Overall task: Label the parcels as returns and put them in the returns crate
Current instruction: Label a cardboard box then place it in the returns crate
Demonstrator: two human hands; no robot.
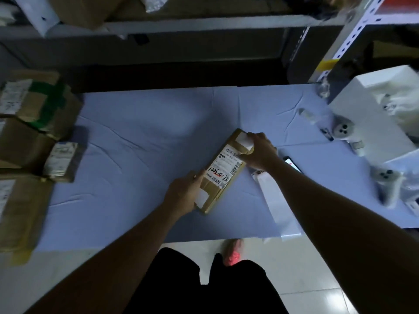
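The left hand [184,191] grips the near end of the parcel [223,171], thumb on top and fingers curled round its left edge. The right hand [260,152] holds the far end, fingers bent over the corner beside a white sticker [243,138]. The parcel is a flat brown carton lying slantwise in the middle of the blue-covered counter [136,143]; its printed shipping label carries handwritten figures.

Just beyond the right wrist lies a phone [292,164] with its screen lit. A long white sheet [278,205] lies under the right forearm. Stacked cardboard boxes [29,123] crowd the counter's left edge, and a large white box [374,114] sits at the right. Metal shelving [204,26] stands behind.
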